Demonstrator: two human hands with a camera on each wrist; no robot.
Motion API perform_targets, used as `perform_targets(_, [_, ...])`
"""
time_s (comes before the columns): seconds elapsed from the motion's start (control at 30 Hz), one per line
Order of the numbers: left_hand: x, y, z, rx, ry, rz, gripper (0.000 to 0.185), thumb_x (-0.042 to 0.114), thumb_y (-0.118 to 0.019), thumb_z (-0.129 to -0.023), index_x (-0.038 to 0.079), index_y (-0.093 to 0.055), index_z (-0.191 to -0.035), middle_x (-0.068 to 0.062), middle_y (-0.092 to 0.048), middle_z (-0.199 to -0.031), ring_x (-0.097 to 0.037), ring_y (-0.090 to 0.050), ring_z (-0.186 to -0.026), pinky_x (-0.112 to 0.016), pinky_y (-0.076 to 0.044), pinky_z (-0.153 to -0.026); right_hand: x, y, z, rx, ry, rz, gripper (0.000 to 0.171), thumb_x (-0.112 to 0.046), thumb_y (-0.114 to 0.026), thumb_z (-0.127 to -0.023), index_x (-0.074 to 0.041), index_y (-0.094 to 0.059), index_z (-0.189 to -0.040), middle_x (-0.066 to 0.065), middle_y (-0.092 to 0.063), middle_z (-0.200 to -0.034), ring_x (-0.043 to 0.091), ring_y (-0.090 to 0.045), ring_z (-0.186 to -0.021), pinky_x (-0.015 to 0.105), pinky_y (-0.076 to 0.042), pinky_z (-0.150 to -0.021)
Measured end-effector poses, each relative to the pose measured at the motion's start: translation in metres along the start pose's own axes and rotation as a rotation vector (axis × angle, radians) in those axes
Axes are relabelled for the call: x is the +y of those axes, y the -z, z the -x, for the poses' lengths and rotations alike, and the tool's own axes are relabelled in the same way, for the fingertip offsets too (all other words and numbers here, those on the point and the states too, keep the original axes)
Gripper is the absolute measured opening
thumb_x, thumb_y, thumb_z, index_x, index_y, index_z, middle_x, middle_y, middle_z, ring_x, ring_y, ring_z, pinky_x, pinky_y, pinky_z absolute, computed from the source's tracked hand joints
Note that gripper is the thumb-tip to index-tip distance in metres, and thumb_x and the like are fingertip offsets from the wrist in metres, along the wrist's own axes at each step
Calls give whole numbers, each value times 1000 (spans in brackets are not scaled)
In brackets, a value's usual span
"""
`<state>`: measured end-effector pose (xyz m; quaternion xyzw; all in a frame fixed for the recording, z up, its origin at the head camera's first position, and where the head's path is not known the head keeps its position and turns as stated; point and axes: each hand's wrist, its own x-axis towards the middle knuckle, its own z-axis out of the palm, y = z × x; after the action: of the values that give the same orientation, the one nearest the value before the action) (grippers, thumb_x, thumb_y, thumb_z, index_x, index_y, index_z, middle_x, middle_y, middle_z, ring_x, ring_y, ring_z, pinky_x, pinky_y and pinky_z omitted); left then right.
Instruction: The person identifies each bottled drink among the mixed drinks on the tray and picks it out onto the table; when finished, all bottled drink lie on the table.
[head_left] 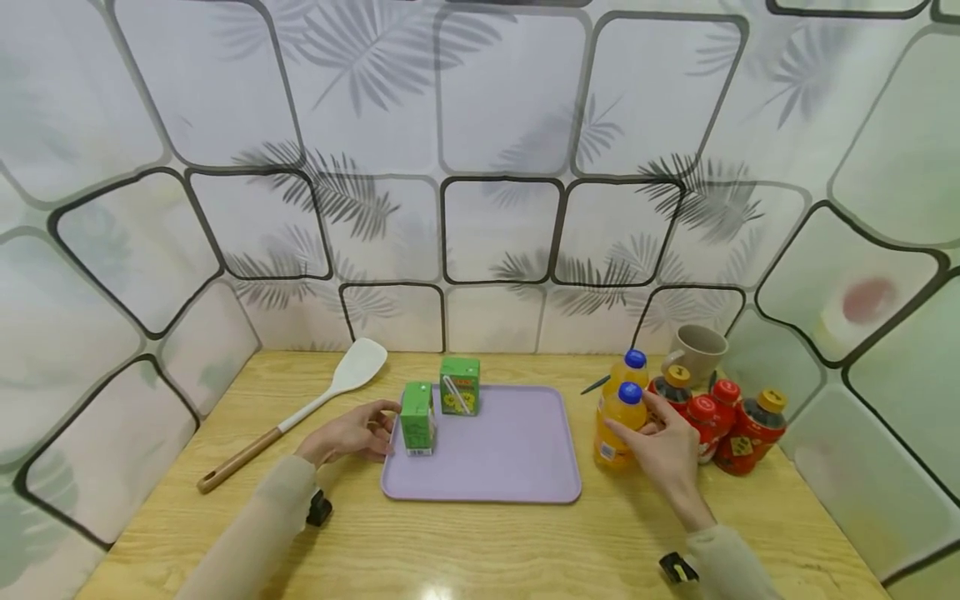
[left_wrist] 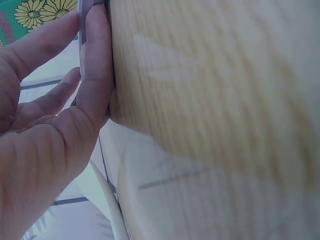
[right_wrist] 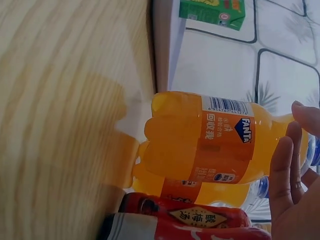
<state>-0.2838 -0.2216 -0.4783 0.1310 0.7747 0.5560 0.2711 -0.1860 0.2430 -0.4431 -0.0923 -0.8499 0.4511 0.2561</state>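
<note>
My right hand (head_left: 669, 448) grips an orange Fanta bottle (right_wrist: 192, 135) with a blue cap round its neck, at the right of the table. A second orange Fanta bottle (head_left: 632, 360) stands close behind it. At the left rim of a light purple tray (head_left: 495, 492) is my left hand (head_left: 351, 435), fingers mostly extended and touching the rim. One green juice carton (head_left: 417, 419) stands on the tray right by those fingertips. Another green juice carton (head_left: 460, 375), a straw on its front, stands at the tray's back edge.
Several red bottles (head_left: 746, 442) with red or yellow caps crowd the right side, a beige mug (head_left: 697, 352) behind them. On the left lies a white spatula (head_left: 358, 367) with a wooden handle. A patterned curtain (head_left: 495, 233) encloses the wooden table (head_left: 480, 546).
</note>
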Motion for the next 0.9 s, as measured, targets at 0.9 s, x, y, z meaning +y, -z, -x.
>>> perform_targets(0.9, [1,-1,2,-3,-2,21,73,-11,-67,-81,-3,-32,-144,-16,-44,-111,-19,-54,-92,-37,-60,-79,11,3,-2,52,25,70,68,-25,-82,-79,-5,-52,-136,18,-71,-87,-2,-55,-49,14,-46,-48])
